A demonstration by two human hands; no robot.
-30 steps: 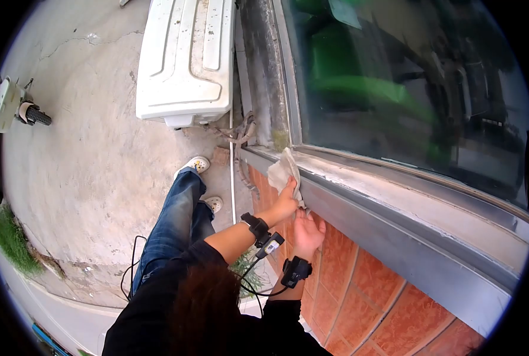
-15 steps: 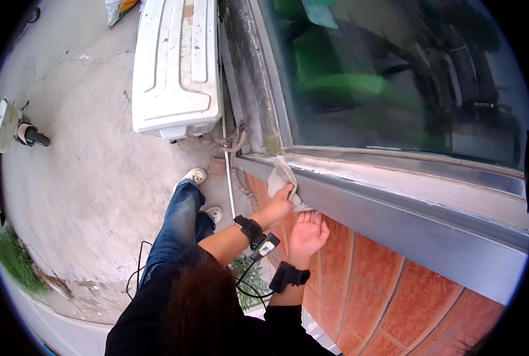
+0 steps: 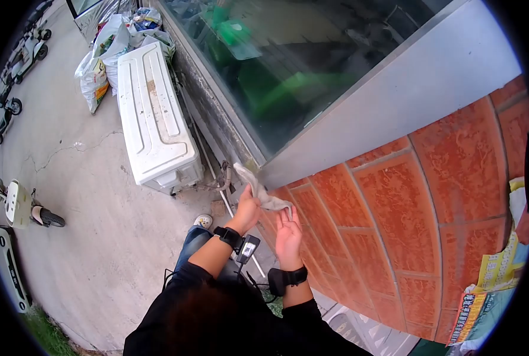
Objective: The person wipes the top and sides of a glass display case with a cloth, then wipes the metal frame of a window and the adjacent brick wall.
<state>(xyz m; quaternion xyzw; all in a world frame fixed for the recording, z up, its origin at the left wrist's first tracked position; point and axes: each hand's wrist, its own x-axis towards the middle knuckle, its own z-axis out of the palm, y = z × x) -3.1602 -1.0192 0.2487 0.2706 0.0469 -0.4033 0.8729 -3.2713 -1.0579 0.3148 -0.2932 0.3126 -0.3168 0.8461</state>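
Observation:
A crumpled pale cloth (image 3: 264, 197) hangs between my two hands beside the corner of the window ledge (image 3: 335, 145). My left hand (image 3: 248, 210) is closed on its left part, with the cloth rising above the fingers. At the cloth's right end, the fingertips of my right hand (image 3: 288, 237) are pressed against it, palm turned up. Black bands with small devices sit on both wrists. Behind the ledge is the window glass (image 3: 294, 77), with green shapes behind it.
Red tiles (image 3: 395, 213) face the wall under the ledge. A white outdoor unit (image 3: 154, 113) stands on the concrete, with filled bags (image 3: 107, 53) beyond it. Scooters (image 3: 18, 204) are at the far left. Torn posters (image 3: 493, 285) hang at the right.
The view has turned and shows more tiled wall and more bags. The cloth has come off the ledge edge, and my right hand, earlier just below it, now touches its end.

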